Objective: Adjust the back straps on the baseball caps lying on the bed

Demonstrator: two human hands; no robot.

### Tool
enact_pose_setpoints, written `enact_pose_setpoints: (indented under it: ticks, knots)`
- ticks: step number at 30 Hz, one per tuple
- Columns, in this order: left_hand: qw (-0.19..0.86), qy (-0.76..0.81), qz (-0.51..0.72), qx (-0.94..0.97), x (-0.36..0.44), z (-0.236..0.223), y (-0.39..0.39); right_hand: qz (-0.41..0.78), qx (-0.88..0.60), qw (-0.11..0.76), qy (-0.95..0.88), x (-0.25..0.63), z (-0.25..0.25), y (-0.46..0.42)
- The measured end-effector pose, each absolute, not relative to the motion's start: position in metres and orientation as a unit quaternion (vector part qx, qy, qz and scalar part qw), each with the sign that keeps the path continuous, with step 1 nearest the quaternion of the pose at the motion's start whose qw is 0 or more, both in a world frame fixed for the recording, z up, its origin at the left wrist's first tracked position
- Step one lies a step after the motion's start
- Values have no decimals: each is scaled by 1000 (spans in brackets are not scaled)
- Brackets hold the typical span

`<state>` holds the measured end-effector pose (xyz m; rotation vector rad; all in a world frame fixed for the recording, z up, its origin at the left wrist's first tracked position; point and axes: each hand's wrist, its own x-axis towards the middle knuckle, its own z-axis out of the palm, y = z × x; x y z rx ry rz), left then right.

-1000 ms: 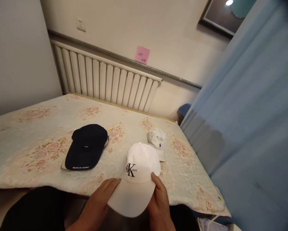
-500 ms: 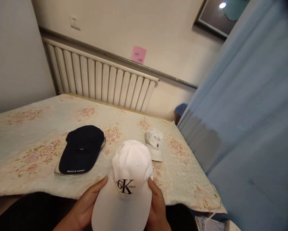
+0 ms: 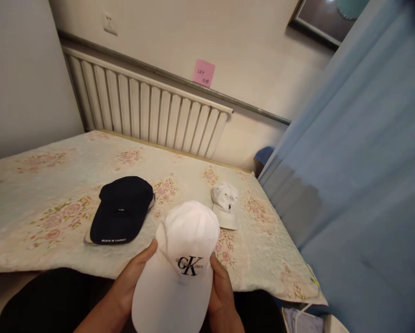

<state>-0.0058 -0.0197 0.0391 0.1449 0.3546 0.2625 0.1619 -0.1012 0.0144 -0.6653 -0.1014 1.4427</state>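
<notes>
A white baseball cap (image 3: 188,245) with black "CK" lettering is held up in front of me, its brim toward me. My left hand (image 3: 133,277) grips its left side, thumb on top and the other fingers hidden beneath. On the opposite side, my right hand (image 3: 222,291) holds it the same way. A black baseball cap (image 3: 122,210) with white text on its brim lies on the bed to the left, a pale edge showing under it. Behind the held cap, to the right, a smaller white cap (image 3: 224,203) with a dark logo rests on the bed.
The bed (image 3: 55,199) has a floral cover. A radiator (image 3: 141,101) and a pink note (image 3: 204,73) are on the wall behind it. A blue curtain (image 3: 360,185) hangs along the right side. Below the bed's right edge stands a box with cloth (image 3: 304,321).
The held white cap has turned slightly, its lettering shifting to the right, with both hands still on it. The whole view has shifted a little; the other two caps stay put on the bed.
</notes>
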Motion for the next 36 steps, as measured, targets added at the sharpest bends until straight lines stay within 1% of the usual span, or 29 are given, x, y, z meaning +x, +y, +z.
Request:
enact_pose_setpoints:
  ticks: [3,8,15,24,36]
  knots:
    - [974,175,127,70,-8,37,-19,662,-299,686,-36,162,17,-102]
    - [978,151,133,54,-13,39,-20,654,-295,697,-22,163,13,-105]
    - [979,152,125,47,-11,41,-19,678,-308,667,-36,157,14,-109]
    - [984,107,129,55,-10,28,-18,674,-321,665,-32,158,9,-108]
    - [979,94,168,70,-5,21,-13,692,-316,648,-41,159,12,-109]
